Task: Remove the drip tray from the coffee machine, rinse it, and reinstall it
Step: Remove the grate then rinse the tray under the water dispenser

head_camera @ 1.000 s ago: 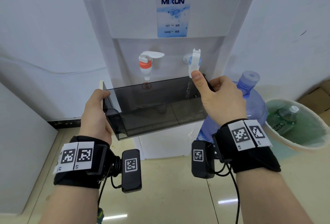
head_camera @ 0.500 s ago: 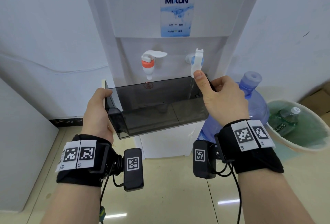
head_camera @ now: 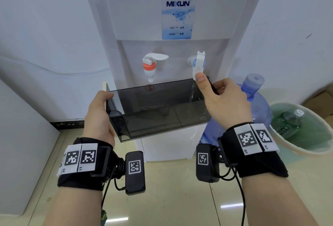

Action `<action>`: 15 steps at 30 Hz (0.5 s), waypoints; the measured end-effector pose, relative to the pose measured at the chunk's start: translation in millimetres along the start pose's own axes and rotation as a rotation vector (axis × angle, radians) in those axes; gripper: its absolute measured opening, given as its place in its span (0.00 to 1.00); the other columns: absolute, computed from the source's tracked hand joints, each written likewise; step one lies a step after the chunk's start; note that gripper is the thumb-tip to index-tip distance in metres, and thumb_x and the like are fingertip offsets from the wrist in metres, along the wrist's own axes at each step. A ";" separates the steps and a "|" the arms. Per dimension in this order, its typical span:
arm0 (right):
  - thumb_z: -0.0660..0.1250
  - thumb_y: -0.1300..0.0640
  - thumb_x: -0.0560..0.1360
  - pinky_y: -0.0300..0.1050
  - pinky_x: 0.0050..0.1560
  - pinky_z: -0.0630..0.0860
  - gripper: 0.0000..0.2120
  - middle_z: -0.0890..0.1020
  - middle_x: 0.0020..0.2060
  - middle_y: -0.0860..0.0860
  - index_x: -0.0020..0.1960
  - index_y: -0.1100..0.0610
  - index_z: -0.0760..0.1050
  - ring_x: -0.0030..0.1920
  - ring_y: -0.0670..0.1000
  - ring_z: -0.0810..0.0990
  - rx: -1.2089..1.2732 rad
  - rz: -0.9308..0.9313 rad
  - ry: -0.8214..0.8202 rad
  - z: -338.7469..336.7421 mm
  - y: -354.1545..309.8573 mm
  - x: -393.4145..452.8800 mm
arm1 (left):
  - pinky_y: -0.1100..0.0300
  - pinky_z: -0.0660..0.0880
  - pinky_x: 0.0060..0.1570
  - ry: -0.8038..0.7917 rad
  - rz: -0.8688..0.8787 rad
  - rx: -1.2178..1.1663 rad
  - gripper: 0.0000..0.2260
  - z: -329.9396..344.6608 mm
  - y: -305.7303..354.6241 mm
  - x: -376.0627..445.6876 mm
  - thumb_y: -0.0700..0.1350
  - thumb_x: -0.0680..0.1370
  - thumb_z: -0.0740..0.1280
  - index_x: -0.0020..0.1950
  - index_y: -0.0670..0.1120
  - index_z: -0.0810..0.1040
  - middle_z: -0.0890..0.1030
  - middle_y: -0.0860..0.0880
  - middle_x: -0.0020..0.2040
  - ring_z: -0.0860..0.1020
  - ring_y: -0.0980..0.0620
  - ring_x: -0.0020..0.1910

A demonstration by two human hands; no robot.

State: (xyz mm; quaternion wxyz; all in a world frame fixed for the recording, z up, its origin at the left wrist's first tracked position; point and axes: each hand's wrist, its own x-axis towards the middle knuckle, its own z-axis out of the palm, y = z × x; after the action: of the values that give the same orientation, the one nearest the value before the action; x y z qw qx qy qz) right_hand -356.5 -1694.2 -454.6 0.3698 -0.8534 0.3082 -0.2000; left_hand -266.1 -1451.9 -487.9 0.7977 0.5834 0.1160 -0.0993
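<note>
— Head view hides your left hand [head_camera: 98, 117]'s fingers behind the drip tray [head_camera: 158, 110]'s end wall. What's unclear?

— Water in the tray; it's hard to judge through smoked plastic.

— And your grip?

— Left hand clasps the tray's left end. Right hand [head_camera: 225, 101] holds its right end, thumb pressing the blue tap lever [head_camera: 197, 65] above.

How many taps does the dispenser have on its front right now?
2. The red-collared tap is on the left, above the smoky drip tray. The blue tap is on the right, its white lever pressed by the right hand thumb. None seems hidden.
</note>
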 end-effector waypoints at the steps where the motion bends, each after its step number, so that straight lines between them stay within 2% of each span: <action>1: 0.54 0.17 0.65 0.49 0.47 0.71 0.36 0.80 0.41 0.43 0.48 0.49 0.74 0.47 0.54 0.79 -0.003 0.004 -0.004 -0.6 0.8 -0.6 | 0.58 0.80 0.31 0.001 -0.006 -0.003 0.09 0.0 -1.1 -1.0 0.52 0.75 0.66 0.44 0.50 0.84 0.85 0.50 0.37 0.84 0.48 0.33; 5: 0.55 0.17 0.63 0.48 0.47 0.71 0.36 0.80 0.41 0.43 0.46 0.48 0.73 0.47 0.52 0.79 0.006 0.018 -0.017 -3.0 1.1 -1.6 | 0.57 0.81 0.31 0.000 -0.006 -0.018 0.10 -0.6 -4.3 -3.0 0.51 0.77 0.65 0.44 0.49 0.84 0.86 0.50 0.36 0.84 0.49 0.33; 10: 0.57 0.17 0.61 0.49 0.49 0.73 0.34 0.79 0.42 0.41 0.45 0.47 0.72 0.49 0.52 0.79 0.015 0.028 -0.035 -4.2 -0.9 -2.3 | 0.56 0.81 0.33 0.000 -0.009 -0.023 0.10 -2.8 -3.8 -2.2 0.53 0.72 0.68 0.45 0.49 0.84 0.86 0.50 0.37 0.85 0.48 0.34; 15: 0.59 0.18 0.61 0.49 0.48 0.73 0.34 0.80 0.41 0.41 0.44 0.48 0.72 0.48 0.51 0.80 0.016 0.023 -0.031 -5.9 0.9 -1.2 | 0.55 0.82 0.36 -0.008 -0.013 -0.019 0.11 -0.7 -4.8 -1.5 0.53 0.72 0.67 0.46 0.49 0.84 0.86 0.49 0.39 0.85 0.47 0.35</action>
State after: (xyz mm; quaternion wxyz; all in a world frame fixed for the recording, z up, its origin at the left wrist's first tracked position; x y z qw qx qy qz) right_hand -361.1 -1696.9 -451.6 0.3837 -0.8498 0.3105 -0.1848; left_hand -269.0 -1452.6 -491.9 0.8031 0.5745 0.1175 -0.1058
